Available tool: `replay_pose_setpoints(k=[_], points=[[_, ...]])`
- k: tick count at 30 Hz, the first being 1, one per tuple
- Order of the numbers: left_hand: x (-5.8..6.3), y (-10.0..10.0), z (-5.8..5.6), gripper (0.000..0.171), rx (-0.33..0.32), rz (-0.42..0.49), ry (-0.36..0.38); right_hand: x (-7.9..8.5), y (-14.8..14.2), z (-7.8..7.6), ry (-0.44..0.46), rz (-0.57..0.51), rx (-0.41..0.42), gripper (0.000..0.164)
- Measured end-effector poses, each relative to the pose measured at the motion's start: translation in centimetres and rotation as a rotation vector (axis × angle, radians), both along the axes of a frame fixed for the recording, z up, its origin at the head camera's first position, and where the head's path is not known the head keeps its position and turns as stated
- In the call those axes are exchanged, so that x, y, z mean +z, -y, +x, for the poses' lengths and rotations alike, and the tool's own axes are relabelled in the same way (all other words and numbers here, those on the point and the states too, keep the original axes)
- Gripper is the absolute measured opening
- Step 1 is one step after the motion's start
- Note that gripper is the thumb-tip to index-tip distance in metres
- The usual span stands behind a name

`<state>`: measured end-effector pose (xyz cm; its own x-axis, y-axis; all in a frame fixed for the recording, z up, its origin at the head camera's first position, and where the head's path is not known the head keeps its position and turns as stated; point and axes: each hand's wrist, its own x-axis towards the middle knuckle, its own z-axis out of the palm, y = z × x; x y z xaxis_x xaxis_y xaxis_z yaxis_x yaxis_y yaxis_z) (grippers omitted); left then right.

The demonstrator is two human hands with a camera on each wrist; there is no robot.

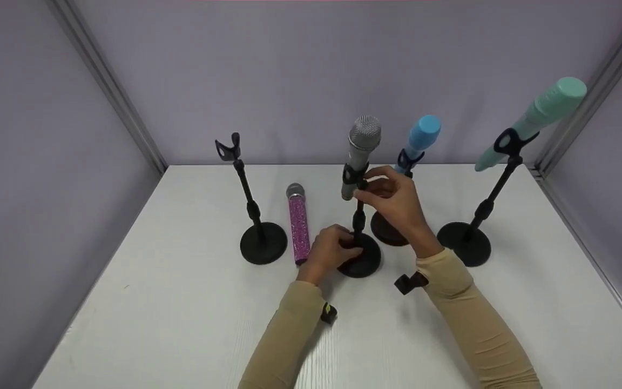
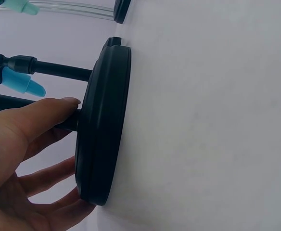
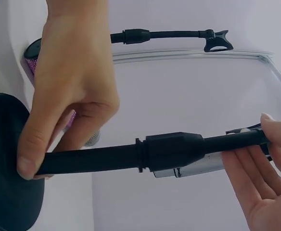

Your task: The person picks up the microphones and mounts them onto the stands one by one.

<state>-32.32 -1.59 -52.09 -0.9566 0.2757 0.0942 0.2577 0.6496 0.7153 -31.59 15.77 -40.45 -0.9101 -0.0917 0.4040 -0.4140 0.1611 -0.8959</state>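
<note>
A silver microphone (image 1: 365, 135) sits tilted in the clip of a black desk stand (image 1: 359, 220). Low on this stand, my left hand (image 1: 328, 252) pinches the pole just above the round base (image 2: 104, 125), thumb on one side and fingers around the other. My right hand (image 1: 396, 201) holds the top of the pole between thumb and fingers, right below the clip and beside the microphone's lower end. In the right wrist view both hands show on the one pole (image 3: 92, 160), the adjusting collar (image 3: 174, 151) between them.
Left of the hands, a pink glittery microphone (image 1: 299, 227) lies on the white table (image 1: 181, 302), near a stand (image 1: 249, 197) with a bare clip. Behind and right, stands hold a blue microphone (image 1: 424, 132) and a mint-green microphone (image 1: 554, 102). Pale walls (image 1: 268, 81) enclose the table.
</note>
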Motion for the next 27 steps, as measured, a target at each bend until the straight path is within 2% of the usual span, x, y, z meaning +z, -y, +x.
replay_pose_setpoints(k=[8,14,21,27], points=[[0.0,0.0,-0.1,0.029,0.0,0.01,0.014,1.4,-0.5,-0.5,-0.053,0.059,0.027,0.037],[0.1,0.0,-0.1,0.028,0.008,0.008,0.021,2.4,-0.7,-0.8,-0.086,0.047,0.071,0.035],[0.1,0.1,-0.1,0.03,0.019,0.002,0.043,3.0,-0.6,-0.9,-0.159,0.157,0.114,0.027],[0.2,0.0,-0.1,0.029,0.026,0.008,0.061,3.5,-0.5,-0.7,-0.174,0.154,0.11,0.022]])
